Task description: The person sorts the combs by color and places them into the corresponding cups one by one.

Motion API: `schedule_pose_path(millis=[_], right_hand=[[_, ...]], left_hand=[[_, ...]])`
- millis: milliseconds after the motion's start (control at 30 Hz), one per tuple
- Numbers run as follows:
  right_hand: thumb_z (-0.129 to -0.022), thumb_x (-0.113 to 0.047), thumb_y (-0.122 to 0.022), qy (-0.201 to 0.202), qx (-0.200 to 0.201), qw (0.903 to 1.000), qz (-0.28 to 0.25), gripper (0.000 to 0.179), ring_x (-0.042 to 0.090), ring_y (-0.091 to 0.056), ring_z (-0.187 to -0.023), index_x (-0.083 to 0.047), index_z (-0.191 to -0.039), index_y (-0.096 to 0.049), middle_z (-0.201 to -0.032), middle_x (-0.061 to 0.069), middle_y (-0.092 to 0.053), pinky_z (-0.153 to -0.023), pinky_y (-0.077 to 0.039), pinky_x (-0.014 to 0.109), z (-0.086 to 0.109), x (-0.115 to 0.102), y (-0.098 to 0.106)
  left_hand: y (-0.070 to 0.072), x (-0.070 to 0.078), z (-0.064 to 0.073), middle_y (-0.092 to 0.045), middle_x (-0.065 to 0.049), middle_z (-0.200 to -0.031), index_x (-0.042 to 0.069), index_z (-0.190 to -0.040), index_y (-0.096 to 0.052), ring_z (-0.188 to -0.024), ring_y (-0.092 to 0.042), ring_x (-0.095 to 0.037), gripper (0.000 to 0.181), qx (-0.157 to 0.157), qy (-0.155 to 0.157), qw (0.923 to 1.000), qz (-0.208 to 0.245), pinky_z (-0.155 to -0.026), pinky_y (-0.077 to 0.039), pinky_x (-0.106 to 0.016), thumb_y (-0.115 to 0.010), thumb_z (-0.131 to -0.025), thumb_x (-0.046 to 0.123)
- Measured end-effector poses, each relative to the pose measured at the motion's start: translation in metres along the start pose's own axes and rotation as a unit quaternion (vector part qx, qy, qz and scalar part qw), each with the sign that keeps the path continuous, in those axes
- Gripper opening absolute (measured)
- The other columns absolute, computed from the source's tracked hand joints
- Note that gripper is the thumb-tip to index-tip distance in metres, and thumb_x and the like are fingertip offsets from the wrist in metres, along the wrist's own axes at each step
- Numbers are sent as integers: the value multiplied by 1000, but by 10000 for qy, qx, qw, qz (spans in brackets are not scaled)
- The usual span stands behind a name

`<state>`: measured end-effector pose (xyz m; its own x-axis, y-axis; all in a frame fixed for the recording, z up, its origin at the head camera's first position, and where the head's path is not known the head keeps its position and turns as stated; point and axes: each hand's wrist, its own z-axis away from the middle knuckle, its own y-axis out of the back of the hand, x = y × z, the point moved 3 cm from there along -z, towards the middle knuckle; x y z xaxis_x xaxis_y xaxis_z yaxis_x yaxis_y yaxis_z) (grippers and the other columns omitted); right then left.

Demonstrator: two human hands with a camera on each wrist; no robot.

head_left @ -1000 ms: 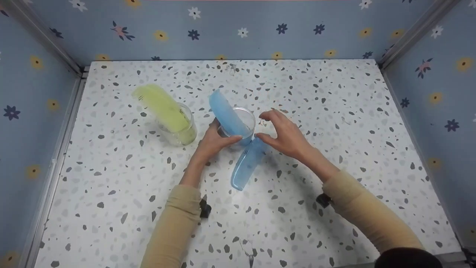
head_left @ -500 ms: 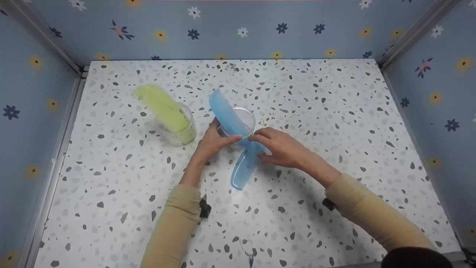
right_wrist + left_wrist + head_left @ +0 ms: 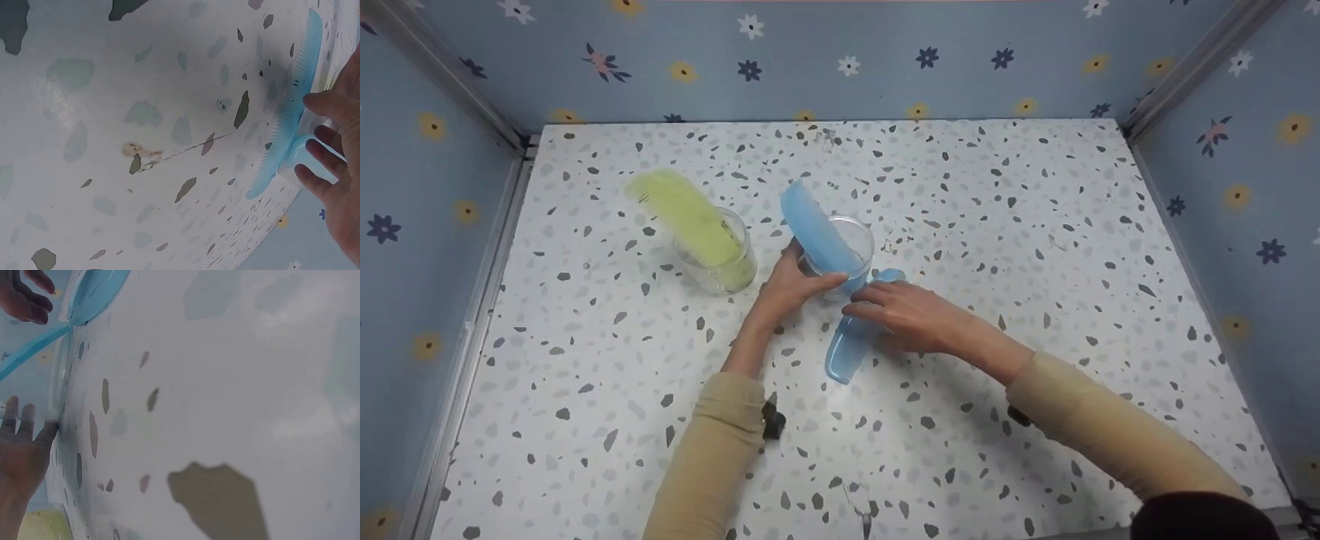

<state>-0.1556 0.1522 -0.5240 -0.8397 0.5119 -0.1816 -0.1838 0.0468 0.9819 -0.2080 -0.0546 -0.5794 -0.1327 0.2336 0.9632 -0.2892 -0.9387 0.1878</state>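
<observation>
My left hand [image 3: 791,289] grips a clear cup [image 3: 861,237] near the middle of the table, thumb on its near side and fingers around the far left. A blue comb [image 3: 814,225] stands leaning in that cup, its upper end past the rim. Just in front lies a second blue comb [image 3: 846,352] on the table, flat with its teeth showing in the right wrist view. My right hand [image 3: 915,319] is right over this comb and hides its middle; in the right wrist view the thumb [image 3: 320,104] overlaps its back edge, apart from the other fingers.
To the left, another clear cup [image 3: 712,279] holds a leaning yellow-green comb [image 3: 682,210]. The speckled white table [image 3: 997,195] is walled in by blue flowered panels [image 3: 877,45] at the back and sides.
My right hand has moved from beside the cup's right rim toward me, down over the comb on the table. The left hand, cups and combs have kept their places.
</observation>
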Motion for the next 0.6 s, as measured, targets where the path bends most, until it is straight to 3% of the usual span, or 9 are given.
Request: schedule_pose_path(millis=[400,600], right_hand=[[-88,-5,-76,401,-240,9943,962,53,23,-60,-130,-21,-137,-63,-138,3,-64,-106,-56,39,-11,-12,-8],[-87,-2,-74,477,-184,9919,1166,44,22,-63,-121,-20,-126,-65,-129,1,-66,-91,-59,36,-14,-15,-9]], left_hand=[[1,-1,-1,-32,-9,-169,19,-165,-20,-159,-27,-28,116,54,89,9999,-14,-133,-22,-42,-87,-76,50],[2,-1,0,-34,-10,-167,18,-164,-22,-158,-28,-27,112,29,18,10000,-37,-132,-24,-42,-86,-78,51]])
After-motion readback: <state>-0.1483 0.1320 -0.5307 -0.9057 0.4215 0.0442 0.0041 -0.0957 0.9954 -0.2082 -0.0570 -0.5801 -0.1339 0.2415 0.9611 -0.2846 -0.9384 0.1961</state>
